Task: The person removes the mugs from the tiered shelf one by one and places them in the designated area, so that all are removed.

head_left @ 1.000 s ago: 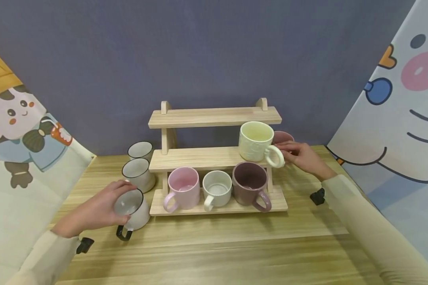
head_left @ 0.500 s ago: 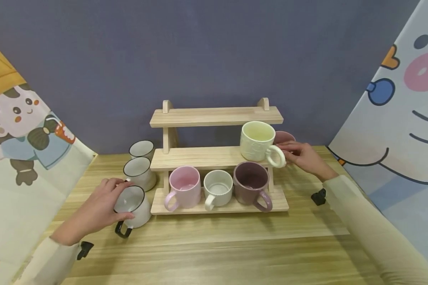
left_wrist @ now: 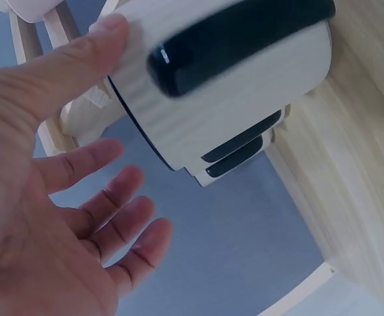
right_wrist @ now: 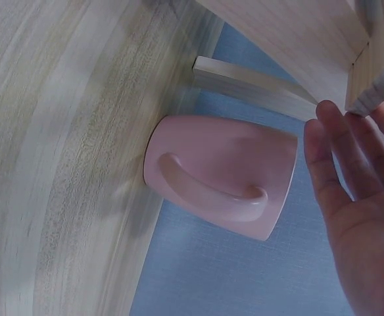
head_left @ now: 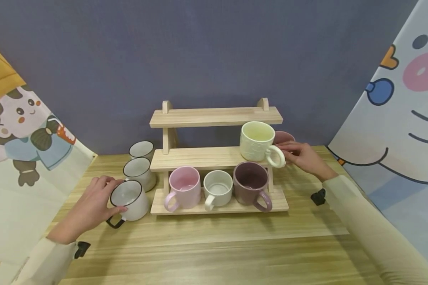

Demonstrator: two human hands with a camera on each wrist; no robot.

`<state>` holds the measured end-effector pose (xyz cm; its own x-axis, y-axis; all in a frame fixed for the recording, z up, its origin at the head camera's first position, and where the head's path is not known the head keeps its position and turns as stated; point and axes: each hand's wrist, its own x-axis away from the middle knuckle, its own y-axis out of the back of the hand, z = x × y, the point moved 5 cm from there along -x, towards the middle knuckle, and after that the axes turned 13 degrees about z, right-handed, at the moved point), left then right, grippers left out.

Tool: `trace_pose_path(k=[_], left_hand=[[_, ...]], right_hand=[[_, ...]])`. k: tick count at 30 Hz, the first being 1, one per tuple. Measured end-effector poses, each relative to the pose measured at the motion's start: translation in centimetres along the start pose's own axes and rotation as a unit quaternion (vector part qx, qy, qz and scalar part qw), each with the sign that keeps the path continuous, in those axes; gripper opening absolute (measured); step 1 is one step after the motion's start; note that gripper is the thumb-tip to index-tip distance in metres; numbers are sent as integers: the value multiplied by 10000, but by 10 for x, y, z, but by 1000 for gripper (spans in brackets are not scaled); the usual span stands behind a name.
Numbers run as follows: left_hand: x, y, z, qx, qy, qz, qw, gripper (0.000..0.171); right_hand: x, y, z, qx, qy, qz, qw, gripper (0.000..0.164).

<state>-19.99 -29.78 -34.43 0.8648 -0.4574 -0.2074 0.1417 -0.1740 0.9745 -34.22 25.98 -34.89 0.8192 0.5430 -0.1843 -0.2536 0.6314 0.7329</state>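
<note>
A white enamel mug with a dark rim and black handle stands upright on the table, left of the wooden shelf rack. My left hand is at its rim, thumb against the outer wall; the other fingers are loosely bent and apart from the mug in the left wrist view. My right hand reaches to the rack's right end, and in the right wrist view its extended fingertips touch the wood. Close beside these fingers stands a dusty pink mug, largely hidden in the head view by a pale yellow mug.
Two more dark-rimmed mugs, a middle one and a rear one, line up behind the first. The bottom shelf holds a pink mug, a small white cup and a purple mug. A grey-blue backdrop stands behind.
The front white mug has turned, its black handle swinging from the front toward the left, and it sits slightly farther back. My left hand has shifted a little left. The right hand stays at the rack.
</note>
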Motion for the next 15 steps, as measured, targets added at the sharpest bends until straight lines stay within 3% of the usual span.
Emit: trace_pose_path(k=[15], left_hand=[[-9,2,3,98,-35,-26,9999,69]], right_hand=[[-2,0,-1,27,168,-29,9999,27]])
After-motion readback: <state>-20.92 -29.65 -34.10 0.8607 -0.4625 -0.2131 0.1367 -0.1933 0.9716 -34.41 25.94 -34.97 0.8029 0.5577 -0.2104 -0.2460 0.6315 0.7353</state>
